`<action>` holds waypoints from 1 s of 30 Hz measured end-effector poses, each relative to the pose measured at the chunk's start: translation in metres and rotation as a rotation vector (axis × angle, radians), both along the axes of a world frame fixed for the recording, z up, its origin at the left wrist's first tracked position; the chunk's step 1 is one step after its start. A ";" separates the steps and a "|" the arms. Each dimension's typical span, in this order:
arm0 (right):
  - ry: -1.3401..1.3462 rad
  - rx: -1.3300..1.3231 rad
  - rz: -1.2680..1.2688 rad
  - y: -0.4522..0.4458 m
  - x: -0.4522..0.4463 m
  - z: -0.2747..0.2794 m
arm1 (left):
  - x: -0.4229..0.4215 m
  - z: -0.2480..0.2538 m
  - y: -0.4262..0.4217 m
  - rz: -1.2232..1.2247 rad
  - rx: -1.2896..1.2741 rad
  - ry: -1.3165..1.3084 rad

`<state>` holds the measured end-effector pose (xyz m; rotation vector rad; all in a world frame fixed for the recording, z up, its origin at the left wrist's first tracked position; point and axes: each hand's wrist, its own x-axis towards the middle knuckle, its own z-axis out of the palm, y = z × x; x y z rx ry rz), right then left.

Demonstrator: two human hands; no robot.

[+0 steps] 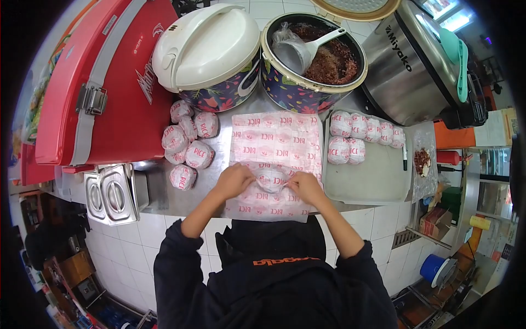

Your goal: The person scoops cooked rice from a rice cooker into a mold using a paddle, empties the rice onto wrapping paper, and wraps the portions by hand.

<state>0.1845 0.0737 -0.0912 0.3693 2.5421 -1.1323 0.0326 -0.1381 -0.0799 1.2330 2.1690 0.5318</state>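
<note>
A stack of printed RICE paper sheets (276, 137) lies on the metal counter. Over its lower half, my left hand (236, 180) is closed with fingertips pinching the left side of a clear plastic piece (272, 180). Across from it, my right hand (304, 186) pinches the right side of the same plastic. The plastic is round and see-through, with the RICE print showing beneath it. Several paper-wrapped rice balls (199, 154) sit left of the sheets. More wrapped balls stand in rows in a tray (367, 183) on the right.
Behind the paper are a closed rice cooker (211, 52) and an open one with dark rice (331, 66) and a white scoop (323, 39). A red cooler box (109, 88) stands left, metal lids (115, 194) below it. A steel Miyako cooker (405, 66) stands right; a marker (405, 159) lies in the tray.
</note>
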 end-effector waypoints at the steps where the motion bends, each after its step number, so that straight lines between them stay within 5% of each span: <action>1: -0.001 -0.001 0.002 0.003 -0.013 0.002 | -0.005 0.006 0.012 0.054 -0.224 -0.130; 3: -0.273 0.238 0.094 0.003 -0.035 0.006 | -0.006 0.018 0.037 0.083 -0.357 -0.012; 5: -0.172 0.308 0.014 0.000 -0.044 0.001 | -0.010 0.015 0.044 0.113 -0.484 0.113; 7: -0.070 0.377 -0.066 -0.002 -0.049 0.003 | -0.013 0.010 0.046 0.137 -0.039 0.632; 9: 0.374 0.577 0.044 -0.004 -0.049 0.006 | -0.017 0.004 0.041 0.094 0.053 0.627; 11: 0.294 0.480 0.058 0.002 -0.045 0.015 | -0.022 -0.002 0.031 -0.105 0.109 0.282; 13: 0.211 0.382 0.072 0.001 -0.038 0.014 | -0.014 -0.011 0.022 -0.063 0.149 0.293; 19: 0.721 0.470 -0.144 -0.035 -0.001 -0.012 | 0.028 -0.029 0.000 0.067 0.385 0.628; 21: 0.636 0.425 -0.137 -0.038 0.011 -0.013 | 0.031 -0.031 -0.004 0.102 0.579 0.658; 24: 0.660 0.512 -0.112 -0.045 0.018 0.008 | 0.040 -0.001 -0.011 0.078 0.527 0.610; 28: 0.548 0.450 -0.112 -0.054 0.017 0.013 | 0.040 -0.027 -0.008 0.038 0.469 0.592; 30: 0.582 0.435 -0.136 -0.046 0.006 0.024 | 0.046 -0.033 -0.001 0.233 0.544 0.429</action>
